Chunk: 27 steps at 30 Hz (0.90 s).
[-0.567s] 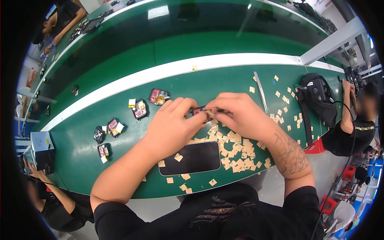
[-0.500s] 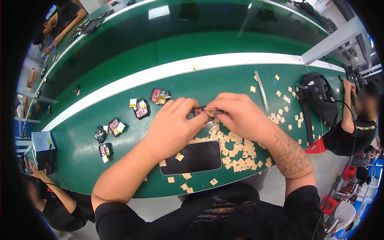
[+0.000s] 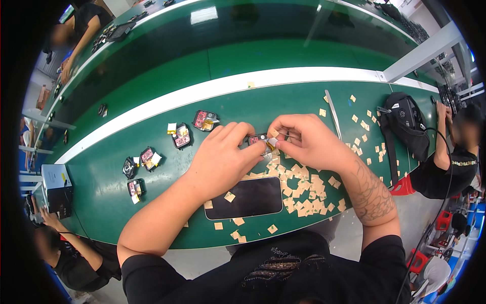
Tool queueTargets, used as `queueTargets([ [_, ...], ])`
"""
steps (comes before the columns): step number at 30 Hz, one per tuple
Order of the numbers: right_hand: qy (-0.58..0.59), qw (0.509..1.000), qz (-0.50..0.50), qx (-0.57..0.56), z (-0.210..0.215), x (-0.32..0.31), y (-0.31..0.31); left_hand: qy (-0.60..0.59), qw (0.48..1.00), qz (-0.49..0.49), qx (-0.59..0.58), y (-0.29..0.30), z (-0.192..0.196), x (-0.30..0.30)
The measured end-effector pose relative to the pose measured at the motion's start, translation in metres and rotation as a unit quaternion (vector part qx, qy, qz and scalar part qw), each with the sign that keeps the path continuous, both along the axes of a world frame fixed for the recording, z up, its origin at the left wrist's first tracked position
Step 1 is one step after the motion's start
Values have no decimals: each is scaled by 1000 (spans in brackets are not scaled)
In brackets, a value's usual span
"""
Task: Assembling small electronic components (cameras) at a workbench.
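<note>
My left hand (image 3: 223, 159) is closed on the edge of a small black-cased electronic device (image 3: 257, 138) with a reddish inside, holding it at the table's middle. At the device's right side is my right hand (image 3: 306, 142), its thumb touching the silvery part there. A small tan paper square (image 3: 275, 133) shows at my right index fingertip, the other fingers curled. Many similar loose tan squares (image 3: 309, 195) lie below my right hand. Several more opened devices (image 3: 180, 136) with pinkish insides and silver-and-yellow parts sit to the left.
A phone with a dark screen (image 3: 248, 200) lies between my forearms. Metal tweezers (image 3: 333, 114) rest beyond my right hand. A black bag (image 3: 405, 124) stands at the right, a box (image 3: 56, 190) at the far left. A white rail (image 3: 304, 75) runs behind. Other people sit at both sides.
My right fingers have loosened and lifted slightly from the device, so more of its inside shows. A tan square now stands out at the right index fingertip. My left hand keeps its hold.
</note>
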State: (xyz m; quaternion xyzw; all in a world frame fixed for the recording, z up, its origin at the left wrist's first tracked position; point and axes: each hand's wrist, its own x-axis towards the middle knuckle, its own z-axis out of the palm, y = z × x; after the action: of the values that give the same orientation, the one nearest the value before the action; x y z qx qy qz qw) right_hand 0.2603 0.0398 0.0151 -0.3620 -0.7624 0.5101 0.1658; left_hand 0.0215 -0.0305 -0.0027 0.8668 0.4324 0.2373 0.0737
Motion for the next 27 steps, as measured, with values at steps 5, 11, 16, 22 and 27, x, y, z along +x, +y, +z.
queueTargets([
  [5, -4, 1000, 15, 10, 1, -1, 2, 3, 1000, -3, -3, 0, 1, 0],
  [11, -24, 1000, 17, -4, 4, 0, 3, 5, 1000, -2, -1, 0, 0, 0],
  [16, -14, 994, 7, 110, 7, 2, 0, 2, 1000, 0, 5, -1, -1, 0],
  [22, -11, 986, 12, 166, 2, -4, -10, 1, 1000, -5, 19, 1, -2, -1],
  [27, -60, 972, 8, 229, 2, -8, -22, -2, 1000, -4, 21, 1, -2, 0],
])
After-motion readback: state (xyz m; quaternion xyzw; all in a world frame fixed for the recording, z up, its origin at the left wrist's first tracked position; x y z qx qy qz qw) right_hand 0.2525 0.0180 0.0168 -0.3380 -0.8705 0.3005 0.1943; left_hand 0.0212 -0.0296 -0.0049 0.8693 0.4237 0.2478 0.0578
